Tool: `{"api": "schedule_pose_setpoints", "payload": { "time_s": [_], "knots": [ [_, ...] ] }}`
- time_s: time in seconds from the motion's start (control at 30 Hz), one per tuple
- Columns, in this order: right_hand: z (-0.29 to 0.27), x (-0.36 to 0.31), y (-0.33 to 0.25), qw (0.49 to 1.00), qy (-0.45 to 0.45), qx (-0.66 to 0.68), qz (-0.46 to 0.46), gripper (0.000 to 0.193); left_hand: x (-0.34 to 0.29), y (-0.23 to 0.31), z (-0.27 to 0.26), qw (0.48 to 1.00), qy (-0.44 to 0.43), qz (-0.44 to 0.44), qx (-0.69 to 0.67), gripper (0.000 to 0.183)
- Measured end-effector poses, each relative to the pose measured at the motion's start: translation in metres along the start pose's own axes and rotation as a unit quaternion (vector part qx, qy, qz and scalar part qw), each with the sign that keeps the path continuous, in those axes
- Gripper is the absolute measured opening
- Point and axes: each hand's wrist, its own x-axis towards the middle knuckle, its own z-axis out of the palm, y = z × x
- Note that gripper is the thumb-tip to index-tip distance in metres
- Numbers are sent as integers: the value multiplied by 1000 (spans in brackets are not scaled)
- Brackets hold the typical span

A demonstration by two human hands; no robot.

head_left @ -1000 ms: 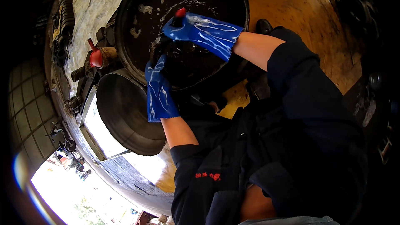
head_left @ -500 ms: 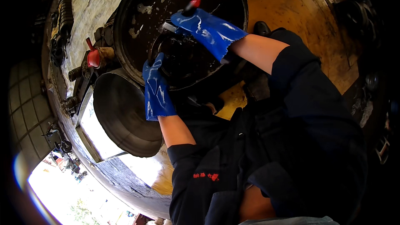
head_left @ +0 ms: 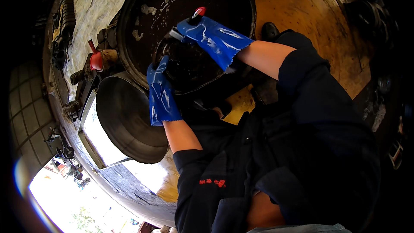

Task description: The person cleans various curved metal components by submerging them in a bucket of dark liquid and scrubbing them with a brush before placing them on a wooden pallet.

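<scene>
Both my hands wear blue rubber gloves and are over a large round black basin [head_left: 122,54] of dark, foam-flecked liquid. My right hand [head_left: 211,39] is closed round a brush [head_left: 199,11] with a red and black handle. Its pale bristle end shows left of the glove, against the upper edge of a dark round part [head_left: 160,48]. At the basin's near left side, my left hand [head_left: 161,92] grips the rim of that part, thumb up. Most of the part is lost in the dark liquid, so its exact kind cannot be made out.
A wide dark metal bowl [head_left: 129,121] stands against the basin's near left side. Beyond it are a red funnel-shaped vessel [head_left: 96,60] and several ribbed metal parts [head_left: 64,26]. Right of the basin, a black shoe [head_left: 270,31] rests on the brownish floor [head_left: 297,4].
My right hand has drawn the brush a little toward me, and the handle's red end sits lower. My left hand keeps its hold, almost unmoved.
</scene>
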Motion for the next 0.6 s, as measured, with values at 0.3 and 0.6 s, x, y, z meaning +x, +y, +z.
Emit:
{"api": "schedule_pose_setpoints", "payload": {
  "time_s": [0.3, 0.6],
  "knots": [
    [4, 2, 14, 999, 3, 0, 35, 25, -13, 8, 0, 999, 4, -22, -24, 40],
    [-6, -28, 12, 998, -57, 38, -16, 25, -11, 6, -9, 1000, -8, 1, -27, 42]
  ]
}}
